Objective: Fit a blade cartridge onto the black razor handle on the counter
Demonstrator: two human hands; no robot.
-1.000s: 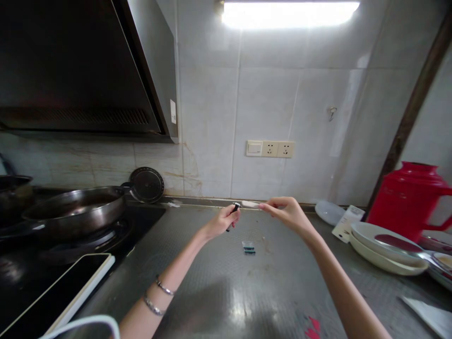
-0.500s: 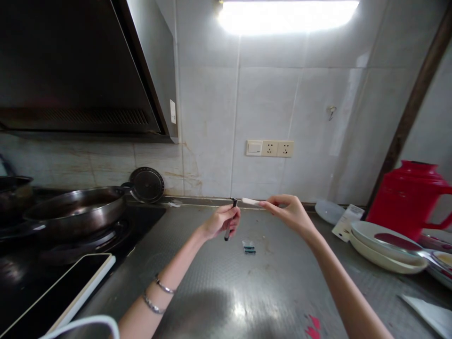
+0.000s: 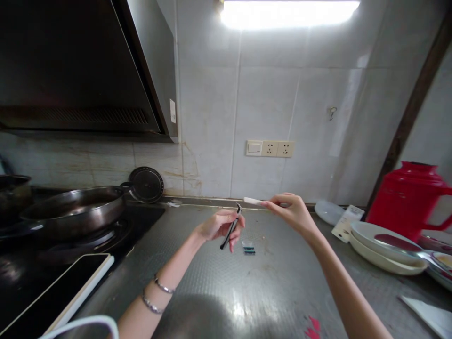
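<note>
Over the middle of the metal counter [image 3: 212, 301], my left hand [image 3: 222, 226] grips a slim black-and-silver tool [image 3: 231, 231], tilted with its small bent head up. To its right, my right hand [image 3: 289, 212] pinches a thin white stick-like piece [image 3: 252, 201] between thumb and fingers, its free end pointing left. A gap separates the tool's head from the white piece. On the counter just below and between my hands lies a small clear packet [image 3: 248, 248] with dark green strips.
A steel pan [image 3: 76, 214] stands on the black stove at left, with a phone [image 3: 60, 296] in front. At right are a red jug [image 3: 406, 200], stacked dishes [image 3: 386, 254] and a white card [image 3: 348, 222]. Red scraps [image 3: 312, 327] lie at the front.
The tool in my left hand has tilted further, its head shifting right and its lower end left. My left fingers have spread a little. The white piece has moved slightly right.
</note>
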